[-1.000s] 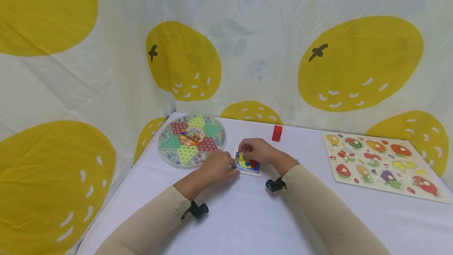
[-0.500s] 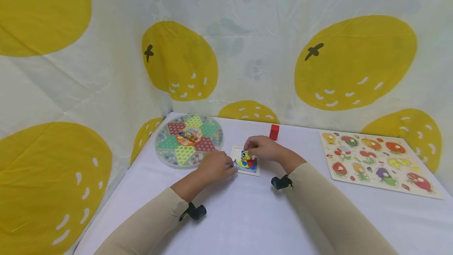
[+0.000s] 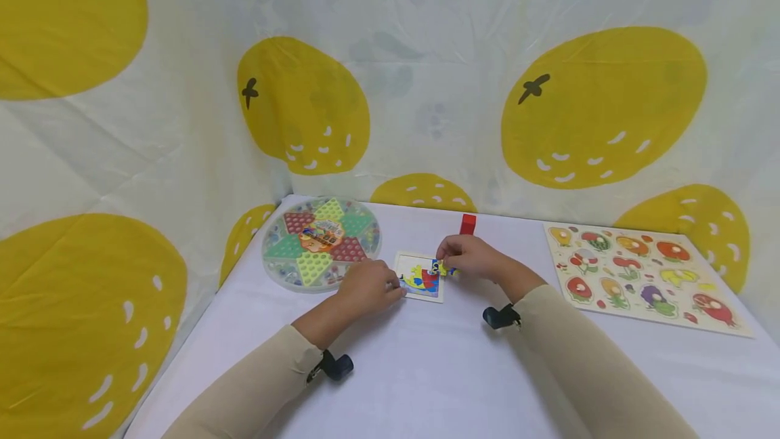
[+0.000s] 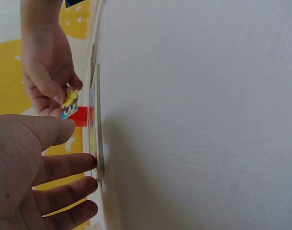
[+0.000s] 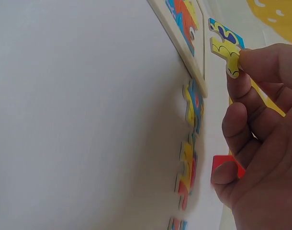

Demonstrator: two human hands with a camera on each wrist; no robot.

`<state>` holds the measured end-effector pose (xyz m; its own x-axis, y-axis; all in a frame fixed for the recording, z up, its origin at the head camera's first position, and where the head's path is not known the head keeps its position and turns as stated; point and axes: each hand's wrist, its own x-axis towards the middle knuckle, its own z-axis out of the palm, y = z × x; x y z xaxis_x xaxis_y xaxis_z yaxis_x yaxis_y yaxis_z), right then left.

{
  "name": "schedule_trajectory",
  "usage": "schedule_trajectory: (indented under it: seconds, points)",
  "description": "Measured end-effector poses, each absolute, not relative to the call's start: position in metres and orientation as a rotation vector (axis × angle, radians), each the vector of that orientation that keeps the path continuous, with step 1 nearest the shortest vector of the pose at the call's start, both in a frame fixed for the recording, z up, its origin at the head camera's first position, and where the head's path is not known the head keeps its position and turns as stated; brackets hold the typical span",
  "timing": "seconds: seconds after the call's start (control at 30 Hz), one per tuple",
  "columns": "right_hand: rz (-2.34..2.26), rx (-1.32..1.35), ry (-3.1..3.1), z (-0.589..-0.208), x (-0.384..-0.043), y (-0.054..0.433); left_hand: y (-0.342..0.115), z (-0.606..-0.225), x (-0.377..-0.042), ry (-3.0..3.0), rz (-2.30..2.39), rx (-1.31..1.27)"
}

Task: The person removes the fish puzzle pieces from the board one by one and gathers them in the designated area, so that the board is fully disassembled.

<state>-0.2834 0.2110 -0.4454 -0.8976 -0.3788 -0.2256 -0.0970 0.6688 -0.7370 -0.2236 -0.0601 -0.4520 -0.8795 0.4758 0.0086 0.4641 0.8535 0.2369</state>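
A small jigsaw board (image 3: 420, 297) with a pale frame lies on the white table, with colourful pieces inside. My right hand (image 3: 472, 257) pinches a yellow and blue puzzle piece (image 5: 226, 48) between thumb and fingertips, held up at the board's right edge. In the left wrist view that piece (image 4: 70, 103) is tilted, clear of the board. My left hand (image 3: 368, 286) is at the board's left side, fingers loosely extended, one fingertip right at the frame's edge (image 4: 100, 163). Several loose puzzle pieces (image 5: 195, 108) lie to the right of the board, mostly hidden by my right hand in the head view.
A round Chinese checkers board (image 3: 292, 266) stands left of the jigsaw, beyond my left hand. Behind my right hand is a red block (image 3: 468, 224). A wooden fruit puzzle board (image 3: 646, 276) lies at the right. Patterned cloth (image 3: 426, 120) hangs along the back and left.
My right hand has lifted the puzzle piece from over the board and carried it to the right. The left hand stays beside the board. The head view has turned slightly right.
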Motion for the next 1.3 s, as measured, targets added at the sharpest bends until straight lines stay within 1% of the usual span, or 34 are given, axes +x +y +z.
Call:
schedule_trajectory:
  seconds: [0.27, 0.5, 0.8, 1.1, 1.3]
  points:
    - [-1.020, -0.340, 2.549, -0.440, -0.276, 0.222, -0.061, -0.452, -0.223, 3.005, 0.369, 0.769]
    - [-1.008, -0.298, 2.527, -0.446, -0.274, 0.229, -0.060, -0.454, -0.224, 3.025, 0.350, 0.743]
    - [-0.938, -0.356, 2.575, -0.451, -0.265, 0.231, -0.056, -0.458, -0.224, 3.026, 0.382, 0.814]
    - [-0.907, -0.364, 2.640, -0.451, -0.255, 0.229, -0.050, -0.459, -0.222, 3.006, 0.449, 0.812]
    - [-0.883, -0.390, 2.683, -0.453, -0.256, 0.228, -0.048, -0.458, -0.221, 2.978, 0.470, 0.790]
